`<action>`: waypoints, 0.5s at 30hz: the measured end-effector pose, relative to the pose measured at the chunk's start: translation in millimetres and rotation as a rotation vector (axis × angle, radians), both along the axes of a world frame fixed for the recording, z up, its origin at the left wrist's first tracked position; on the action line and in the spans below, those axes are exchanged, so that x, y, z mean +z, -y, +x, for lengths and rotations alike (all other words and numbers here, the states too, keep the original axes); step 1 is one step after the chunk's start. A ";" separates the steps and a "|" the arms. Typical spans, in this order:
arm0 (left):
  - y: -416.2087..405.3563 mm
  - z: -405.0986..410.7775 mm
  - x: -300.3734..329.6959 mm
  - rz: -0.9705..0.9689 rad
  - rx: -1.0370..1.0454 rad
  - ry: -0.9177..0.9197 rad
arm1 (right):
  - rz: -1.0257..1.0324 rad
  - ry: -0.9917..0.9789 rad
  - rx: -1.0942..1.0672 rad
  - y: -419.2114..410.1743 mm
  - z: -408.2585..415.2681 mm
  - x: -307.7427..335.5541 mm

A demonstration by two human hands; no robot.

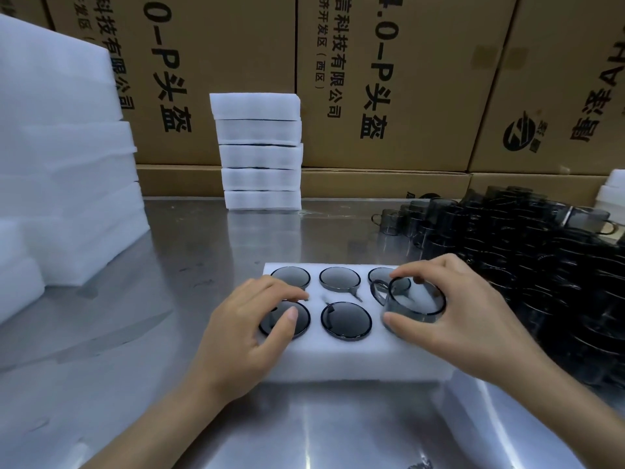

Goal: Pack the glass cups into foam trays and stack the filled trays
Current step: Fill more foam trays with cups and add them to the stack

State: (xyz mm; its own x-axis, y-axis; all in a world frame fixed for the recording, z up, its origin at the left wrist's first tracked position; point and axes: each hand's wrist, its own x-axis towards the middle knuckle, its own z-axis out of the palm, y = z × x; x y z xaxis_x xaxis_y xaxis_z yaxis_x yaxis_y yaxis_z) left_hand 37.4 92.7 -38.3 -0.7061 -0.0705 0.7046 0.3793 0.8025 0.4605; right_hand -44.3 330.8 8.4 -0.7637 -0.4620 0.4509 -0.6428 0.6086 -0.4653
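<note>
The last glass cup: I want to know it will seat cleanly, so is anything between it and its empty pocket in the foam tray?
Nothing visible blocks it. The right hand holds the glass cup tilted over the near-right corner of the foam tray. The pocket is hidden beneath cup and fingers. The left hand rests on the tray's left side, apart.

Hidden, cropped and unclear parts around the packing desk

The right hand (449,313) covers the near-right pocket of the foam tray (338,363), so how deep the held cup (414,301) sits cannot be told. The left hand (250,319) hides part of the near-left cup (287,321). The loose cups (527,252) merge into a dark mass and run off the right edge. The foam stack (64,184) at left and the cartons (389,79) behind are cropped.
</note>
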 end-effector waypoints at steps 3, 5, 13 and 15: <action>-0.4 -0.2 0.7 -0.007 0.001 -0.002 | 0.030 0.001 -0.027 4.0 2.1 -3.1; -0.5 -0.3 1.1 -0.010 0.002 -0.001 | 0.035 0.020 -0.051 4.2 1.4 -3.6; 1.2 1.7 0.5 -0.030 -0.008 -0.005 | 0.121 0.003 -0.082 5.4 -1.9 -6.3; 0.7 2.3 1.8 -0.061 -0.004 -0.015 | 0.110 -0.021 -0.052 3.2 -0.2 -7.2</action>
